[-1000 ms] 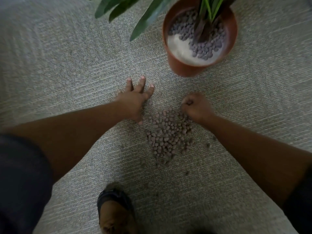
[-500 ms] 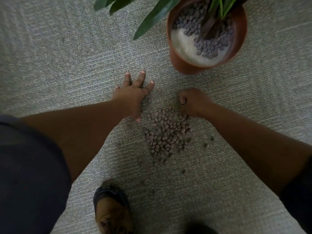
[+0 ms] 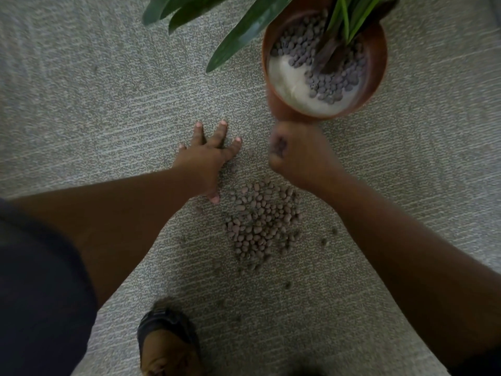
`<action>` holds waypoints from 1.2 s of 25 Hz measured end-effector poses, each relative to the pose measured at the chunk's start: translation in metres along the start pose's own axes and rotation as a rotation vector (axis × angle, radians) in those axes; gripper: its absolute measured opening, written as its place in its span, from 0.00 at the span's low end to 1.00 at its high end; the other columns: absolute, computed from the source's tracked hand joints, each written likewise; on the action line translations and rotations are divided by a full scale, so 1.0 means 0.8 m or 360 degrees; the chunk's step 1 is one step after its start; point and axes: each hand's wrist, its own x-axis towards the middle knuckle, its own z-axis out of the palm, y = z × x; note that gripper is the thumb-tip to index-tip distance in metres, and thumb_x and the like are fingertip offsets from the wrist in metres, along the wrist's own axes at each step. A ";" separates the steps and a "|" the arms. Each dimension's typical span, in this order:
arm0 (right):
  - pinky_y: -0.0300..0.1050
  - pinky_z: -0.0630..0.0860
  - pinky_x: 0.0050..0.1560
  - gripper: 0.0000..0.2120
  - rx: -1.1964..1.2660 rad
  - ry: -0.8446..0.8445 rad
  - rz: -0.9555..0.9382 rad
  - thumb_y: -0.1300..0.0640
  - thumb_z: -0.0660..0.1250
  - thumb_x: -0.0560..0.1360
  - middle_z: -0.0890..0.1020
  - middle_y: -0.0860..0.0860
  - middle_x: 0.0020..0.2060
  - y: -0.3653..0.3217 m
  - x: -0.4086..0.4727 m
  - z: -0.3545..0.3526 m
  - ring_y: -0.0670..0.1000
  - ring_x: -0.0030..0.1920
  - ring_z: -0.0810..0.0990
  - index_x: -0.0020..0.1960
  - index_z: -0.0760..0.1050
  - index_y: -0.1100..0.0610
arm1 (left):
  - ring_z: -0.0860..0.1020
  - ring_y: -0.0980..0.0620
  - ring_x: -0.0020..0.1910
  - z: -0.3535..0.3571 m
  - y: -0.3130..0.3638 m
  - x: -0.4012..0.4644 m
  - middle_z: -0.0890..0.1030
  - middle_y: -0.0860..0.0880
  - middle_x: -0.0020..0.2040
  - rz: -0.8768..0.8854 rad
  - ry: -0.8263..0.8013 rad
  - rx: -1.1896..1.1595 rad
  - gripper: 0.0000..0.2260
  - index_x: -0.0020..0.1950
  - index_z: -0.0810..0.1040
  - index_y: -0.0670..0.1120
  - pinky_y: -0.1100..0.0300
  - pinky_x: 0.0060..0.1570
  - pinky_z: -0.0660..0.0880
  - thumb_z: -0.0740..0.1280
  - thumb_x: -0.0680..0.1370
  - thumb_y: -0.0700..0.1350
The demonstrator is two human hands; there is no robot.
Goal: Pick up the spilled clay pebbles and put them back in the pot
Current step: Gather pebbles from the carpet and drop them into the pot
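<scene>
Left hand (image 3: 207, 156) lies flat, fingers spread, on the carpet (image 3: 95, 104) beside the spilled pebbles (image 3: 260, 221). Right hand (image 3: 295, 153), fisted around pebbles, sits just below the pot (image 3: 378, 50) rim.

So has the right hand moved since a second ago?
Yes. The right hand, fisted around pebbles, has lifted off the spilled pebbles toward the pot, its knuckles now overlapping the rim.

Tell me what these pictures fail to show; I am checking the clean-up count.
- Head view: what the right hand holds; its curled fingers hide it, though dark bits show at the opening.
- Carpet under the left hand; the flat palm covers it.
- The plant and the pot; the top edge cuts them off.
- Scattered clay pebbles: too small and blurred to count.
</scene>
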 end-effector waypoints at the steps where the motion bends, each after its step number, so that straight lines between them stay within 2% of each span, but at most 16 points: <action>1: 0.48 0.76 0.38 0.02 0.0075 0.0143 -0.0060 0.60 0.69 0.69 0.79 0.47 0.33 -0.010 0.004 -0.016 0.46 0.34 0.77 0.41 0.77 0.56 | 0.35 0.32 0.77 0.000 0.000 0.001 0.28 0.54 0.79 0.0002 -0.0002 0.0005 0.68 0.78 0.38 0.66 0.26 0.66 0.61 0.85 0.54 0.55; 3: 0.41 0.73 0.33 0.02 0.0139 0.0416 -0.0085 0.58 0.69 0.71 0.75 0.43 0.29 -0.021 0.014 -0.049 0.42 0.30 0.73 0.41 0.76 0.54 | 0.35 0.32 0.77 0.001 0.000 0.001 0.27 0.54 0.78 0.0008 -0.0008 0.0004 0.68 0.78 0.37 0.66 0.25 0.66 0.60 0.85 0.54 0.55; 5: 0.44 0.75 0.35 0.03 0.0134 0.0601 -0.0066 0.56 0.69 0.72 0.75 0.44 0.30 -0.020 0.025 -0.070 0.43 0.31 0.74 0.42 0.77 0.55 | 0.34 0.32 0.77 0.000 -0.001 0.002 0.27 0.53 0.78 0.0016 -0.0007 0.0004 0.68 0.78 0.37 0.66 0.25 0.66 0.60 0.85 0.55 0.55; 9: 0.53 0.79 0.48 0.08 0.0141 0.0551 0.0135 0.55 0.67 0.73 0.83 0.50 0.38 0.002 0.041 -0.068 0.49 0.40 0.81 0.47 0.79 0.59 | 0.34 0.32 0.77 0.000 0.000 0.000 0.26 0.53 0.78 0.0010 -0.0012 0.0009 0.68 0.78 0.36 0.65 0.25 0.66 0.60 0.85 0.55 0.55; 15: 0.49 0.81 0.51 0.10 0.0154 0.0586 0.0188 0.54 0.70 0.75 0.84 0.49 0.46 0.020 0.053 -0.049 0.46 0.47 0.83 0.54 0.80 0.56 | 0.34 0.31 0.77 0.001 -0.001 0.001 0.26 0.53 0.78 0.0023 -0.0006 0.0013 0.69 0.78 0.36 0.65 0.25 0.66 0.61 0.85 0.55 0.54; 17: 0.47 0.81 0.52 0.10 0.0216 0.0682 0.0176 0.55 0.69 0.75 0.84 0.50 0.50 0.020 0.050 -0.047 0.46 0.49 0.83 0.54 0.81 0.56 | 0.34 0.31 0.77 0.001 -0.002 0.001 0.26 0.53 0.78 0.0022 0.0003 0.0010 0.69 0.78 0.37 0.65 0.24 0.66 0.61 0.85 0.55 0.55; 19: 0.43 0.78 0.54 0.08 0.0123 0.0942 0.0009 0.58 0.69 0.74 0.82 0.52 0.52 0.012 0.035 -0.038 0.50 0.51 0.81 0.52 0.81 0.57 | 0.35 0.31 0.77 0.001 -0.002 0.000 0.27 0.53 0.78 0.0022 0.0012 0.0025 0.69 0.78 0.37 0.65 0.25 0.65 0.63 0.85 0.55 0.56; 21: 0.46 0.72 0.55 0.07 -0.0191 0.1095 -0.0408 0.62 0.70 0.72 0.82 0.56 0.49 -0.002 0.013 -0.013 0.54 0.51 0.79 0.50 0.82 0.59 | 0.36 0.32 0.77 0.001 -0.001 0.000 0.28 0.53 0.79 0.0016 0.0023 0.0039 0.68 0.78 0.38 0.65 0.26 0.64 0.64 0.85 0.54 0.57; 22: 0.49 0.72 0.54 0.07 -0.0234 0.0998 -0.0623 0.63 0.71 0.72 0.82 0.56 0.48 -0.009 0.003 0.004 0.56 0.50 0.79 0.49 0.82 0.60 | 0.37 0.32 0.78 0.001 -0.001 0.000 0.29 0.53 0.79 0.0014 0.0033 0.0045 0.68 0.78 0.39 0.65 0.26 0.64 0.65 0.85 0.54 0.57; 23: 0.50 0.74 0.53 0.07 -0.0224 0.0776 -0.0714 0.63 0.71 0.72 0.82 0.56 0.47 -0.012 -0.005 0.023 0.56 0.49 0.79 0.50 0.82 0.60 | 0.37 0.32 0.78 0.000 -0.001 -0.001 0.29 0.54 0.79 0.0013 0.0041 0.0052 0.67 0.79 0.41 0.65 0.27 0.64 0.66 0.85 0.53 0.58; 24: 0.51 0.75 0.52 0.09 -0.0194 0.0510 -0.0667 0.63 0.70 0.73 0.82 0.56 0.49 -0.013 -0.009 0.040 0.57 0.50 0.79 0.52 0.83 0.60 | 0.38 0.32 0.78 0.000 -0.001 -0.002 0.29 0.54 0.79 0.0013 0.0045 0.0057 0.67 0.79 0.42 0.64 0.27 0.64 0.66 0.85 0.53 0.58; 26: 0.50 0.74 0.59 0.14 -0.0152 0.0029 -0.0316 0.60 0.69 0.74 0.80 0.55 0.55 -0.005 -0.006 0.065 0.57 0.56 0.78 0.59 0.81 0.58 | 0.38 0.32 0.78 -0.001 -0.001 -0.002 0.30 0.54 0.79 0.0015 0.0043 0.0056 0.67 0.79 0.41 0.64 0.28 0.65 0.66 0.85 0.54 0.58; 27: 0.49 0.72 0.62 0.15 -0.0140 -0.0122 -0.0138 0.59 0.69 0.75 0.78 0.54 0.58 0.004 -0.001 0.074 0.56 0.59 0.76 0.61 0.79 0.57 | 0.38 0.32 0.78 -0.001 -0.001 -0.002 0.30 0.54 0.80 0.0013 0.0038 0.0057 0.67 0.79 0.40 0.64 0.28 0.65 0.67 0.85 0.54 0.58; 30: 0.46 0.69 0.61 0.16 -0.0117 -0.0216 0.0118 0.53 0.73 0.73 0.75 0.54 0.59 0.013 0.016 0.091 0.56 0.60 0.74 0.58 0.77 0.56 | 0.37 0.32 0.78 -0.004 0.002 -0.002 0.30 0.53 0.80 -0.0006 0.0015 0.0076 0.68 0.79 0.38 0.64 0.29 0.65 0.67 0.85 0.55 0.58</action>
